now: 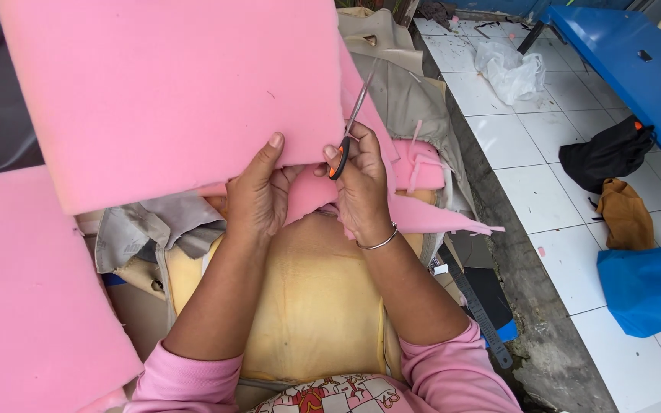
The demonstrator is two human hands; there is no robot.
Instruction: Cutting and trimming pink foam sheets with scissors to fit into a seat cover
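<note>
Item: large pink foam sheet point(170, 92), held up at centre frame over a yellowed foam cushion point(315, 298); left hand point(258, 195) grasps its lower edge, thumb pressed on the face, while the right hand point(361, 187), wearing a thin metal bangle point(380, 243), is clenched round orange-and-black-handled scissors point(350, 126) whose blades point up along the sheet's right edge. Adjacent: second pink foam slab point(24, 298) at lower left, grey fabric cover point(154, 226) beneath the sheet, pink offcut strips point(422, 164) just right of the hands. Surroundings: white tiled floor point(537, 176) bearing a white plastic bag point(510, 70), black bag point(610, 153), tan cloth point(625, 214) and blue bag point(648, 287).
</note>
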